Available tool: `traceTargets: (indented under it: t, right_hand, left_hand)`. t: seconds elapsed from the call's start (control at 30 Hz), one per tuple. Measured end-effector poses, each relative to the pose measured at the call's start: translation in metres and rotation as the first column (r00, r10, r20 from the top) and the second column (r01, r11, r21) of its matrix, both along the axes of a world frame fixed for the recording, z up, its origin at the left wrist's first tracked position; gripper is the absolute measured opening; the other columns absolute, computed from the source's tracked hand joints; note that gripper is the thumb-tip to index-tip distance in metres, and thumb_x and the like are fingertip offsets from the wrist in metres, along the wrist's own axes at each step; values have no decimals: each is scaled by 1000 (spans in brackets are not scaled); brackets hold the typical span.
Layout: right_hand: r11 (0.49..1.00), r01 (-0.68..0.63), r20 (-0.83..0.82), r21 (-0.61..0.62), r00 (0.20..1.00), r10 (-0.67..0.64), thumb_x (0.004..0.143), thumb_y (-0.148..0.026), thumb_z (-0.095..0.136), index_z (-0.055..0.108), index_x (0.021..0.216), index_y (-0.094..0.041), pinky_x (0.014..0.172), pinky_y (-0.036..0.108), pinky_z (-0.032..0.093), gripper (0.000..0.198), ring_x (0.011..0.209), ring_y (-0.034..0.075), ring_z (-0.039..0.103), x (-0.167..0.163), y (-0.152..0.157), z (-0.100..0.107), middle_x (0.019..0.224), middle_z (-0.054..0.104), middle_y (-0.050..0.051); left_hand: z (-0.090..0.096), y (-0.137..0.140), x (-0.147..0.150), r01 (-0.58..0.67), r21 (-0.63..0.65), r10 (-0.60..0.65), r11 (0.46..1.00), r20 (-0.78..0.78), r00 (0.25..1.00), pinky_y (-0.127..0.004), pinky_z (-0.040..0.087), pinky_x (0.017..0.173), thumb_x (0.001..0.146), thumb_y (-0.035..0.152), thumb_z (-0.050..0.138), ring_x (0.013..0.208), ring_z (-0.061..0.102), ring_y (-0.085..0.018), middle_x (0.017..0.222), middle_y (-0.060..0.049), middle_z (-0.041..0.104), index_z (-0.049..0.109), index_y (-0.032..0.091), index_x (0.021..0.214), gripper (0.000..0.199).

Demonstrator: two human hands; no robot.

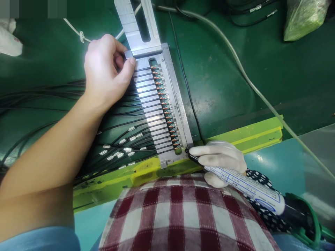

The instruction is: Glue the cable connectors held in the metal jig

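Note:
My bare left hand point(108, 71) is closed, its thumb and fingers on a small metal tab at the upper left corner of a silver metal fixture point(150, 113). Thin black cables point(146, 93) lie side by side across this plate. Their stripped copper ends meet a row of small green circuit boards with metal connectors point(164, 97) in the slot. A hinged metal lid point(145, 24) stands swung back at the far end. In a white glove, my right hand point(222, 158) grips a white labelled tube point(246, 186) with blue print. Its slim black tip is beside the slot's near end.
Cables with white metallic ends point(123, 148) bunch left of the fixture. A pale cord point(235, 57) crosses the green bench on the right, near a thin black cable point(184, 76). A yellow-green edge strip point(256, 134) borders the bench. A wrapped green package point(305, 21) lies far right.

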State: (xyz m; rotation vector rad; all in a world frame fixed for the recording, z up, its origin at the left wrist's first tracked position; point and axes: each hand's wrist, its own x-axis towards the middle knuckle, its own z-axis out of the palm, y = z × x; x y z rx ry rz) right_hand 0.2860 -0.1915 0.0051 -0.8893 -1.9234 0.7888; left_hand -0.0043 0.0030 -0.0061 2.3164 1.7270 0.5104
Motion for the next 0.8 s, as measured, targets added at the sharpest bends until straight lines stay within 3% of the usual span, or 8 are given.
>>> traceTargets:
  t: [0.1,0.17,0.27,0.37,0.5,0.57,0.67,0.8]
  right_hand:
    - [1000,5,-66,30,998,-3,84,-24,65,66,109,-20,61,31,59,25,79,20,74,0,-2,-5,109,76,10]
    - [1000,15,-175,26,984,-10,84,-22,64,67,113,-19,67,32,62,30,85,22,75,0,-3,-5,112,74,10]
    - [988,-22,-388,-155,921,-40,89,-26,62,69,115,-20,70,33,64,28,88,23,75,-2,-1,3,112,74,10]
    - [915,-64,-593,-399,779,-204,93,-38,62,71,106,-23,54,27,60,21,64,16,71,-2,8,15,108,74,9]
    - [900,-5,-753,-435,550,-361,93,-51,61,73,97,-24,47,23,53,29,51,11,62,19,39,35,102,76,6]
    - [909,42,-800,-414,460,-386,92,-57,61,73,96,-24,51,22,54,35,55,11,62,44,64,45,102,76,5]
    - [923,123,-897,-365,221,-384,82,-67,68,73,86,-21,49,21,52,46,59,11,61,98,105,58,97,75,5]
    - [940,208,-957,-272,47,-287,87,-68,61,73,83,-23,49,21,52,46,57,8,55,159,144,61,99,73,1]
  left_hand:
    - [-2,0,0,-21,13,21,1000,0,1000,-34,45,92,98,38,47,86,54,-12,84,2,51,58,17,105,24]
    - [-4,0,2,-37,6,37,999,-35,999,-32,46,86,96,37,49,81,51,-13,82,1,52,57,18,102,21]
    - [-7,2,4,-12,48,15,999,-78,997,-30,45,75,93,35,52,75,50,-15,74,0,51,58,17,91,19]
    - [1,8,5,26,41,-20,999,-150,988,-30,44,67,93,33,49,71,54,-17,70,-1,55,57,17,90,18]
    - [36,1,17,113,54,-94,992,-273,957,-33,44,64,92,35,48,71,61,-24,72,-5,61,60,17,99,23]
    - [57,-5,39,179,88,-141,980,-327,935,-39,45,68,94,35,44,78,63,-29,83,-11,65,62,17,103,27]
    - [74,-5,98,363,112,-301,925,-368,880,-41,47,76,95,32,43,89,65,-29,97,-14,68,63,19,106,26]
    - [68,21,207,630,129,-536,766,-412,736,-37,49,84,96,21,42,104,63,-24,133,-12,61,56,19,126,34]
